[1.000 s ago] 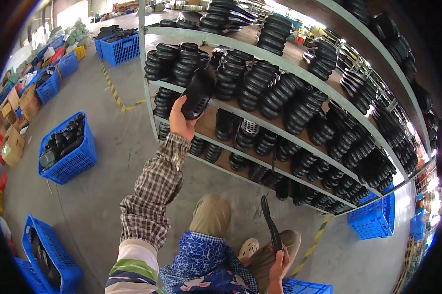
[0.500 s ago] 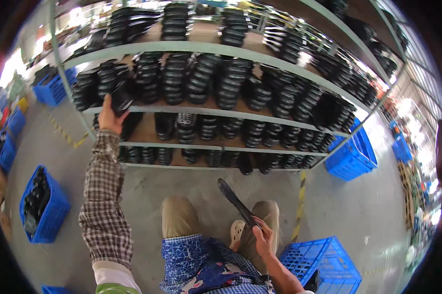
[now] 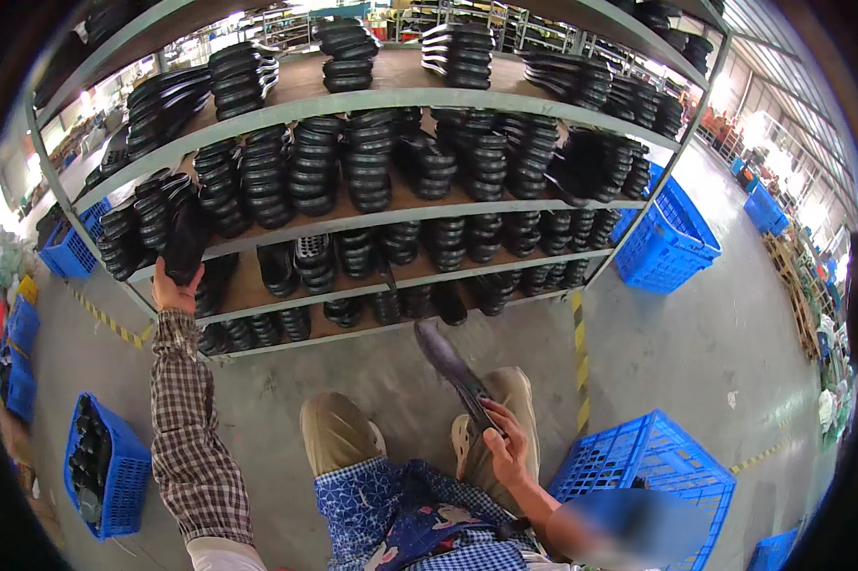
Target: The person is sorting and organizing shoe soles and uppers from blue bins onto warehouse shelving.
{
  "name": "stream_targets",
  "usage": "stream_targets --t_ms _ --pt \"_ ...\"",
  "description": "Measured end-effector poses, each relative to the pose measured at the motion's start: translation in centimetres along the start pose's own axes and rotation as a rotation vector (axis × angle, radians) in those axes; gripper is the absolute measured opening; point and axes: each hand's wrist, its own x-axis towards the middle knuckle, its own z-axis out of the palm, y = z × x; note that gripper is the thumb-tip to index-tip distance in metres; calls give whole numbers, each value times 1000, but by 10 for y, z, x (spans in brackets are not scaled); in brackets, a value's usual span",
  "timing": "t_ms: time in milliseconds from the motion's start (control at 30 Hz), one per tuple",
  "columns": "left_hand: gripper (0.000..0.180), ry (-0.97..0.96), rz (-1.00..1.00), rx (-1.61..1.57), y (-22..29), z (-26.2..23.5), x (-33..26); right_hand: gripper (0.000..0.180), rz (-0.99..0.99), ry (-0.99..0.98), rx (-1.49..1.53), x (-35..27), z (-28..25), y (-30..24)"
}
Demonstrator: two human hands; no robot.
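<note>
My left hand reaches up to the left end of a rack, its fingers closed on the lower end of a black shoe sole. That sole leans in front of the nested stacks of black soles on the shelf. In front of my right knee, my right hand grips another black shoe sole by its near end. This sole slants away to the upper left, with its broad far end free and its surface partly showing.
The metal rack carries rows of stacked black soles. A blue crate with black pieces stands at the left. Another blue crate is beside my right leg, partly blurred. Blue crates stand past the rack's right end. Striped tape marks the floor.
The whole view has shifted, and the rack sits more to the left. My left hand stays on the sole at the shelf. The sole in my right hand has tilted, showing more of its broad side.
</note>
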Motion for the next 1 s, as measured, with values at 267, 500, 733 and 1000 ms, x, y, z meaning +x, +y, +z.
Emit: stream_targets --t_ms 267,500,733,1000 --pt "40 -94 51 3 5 4 23 39 -698 -64 -802 14 -6 -38" --pt "44 -53 90 37 1 9 17 33 -741 -25 -894 14 -9 -36" --pt "58 -156 51 -57 -5 -5 -12 29 -761 30 -951 11 -12 -51" --pt "56 97 15 -10 -94 -45 -79 31 -972 100 -1007 17 -25 -58"
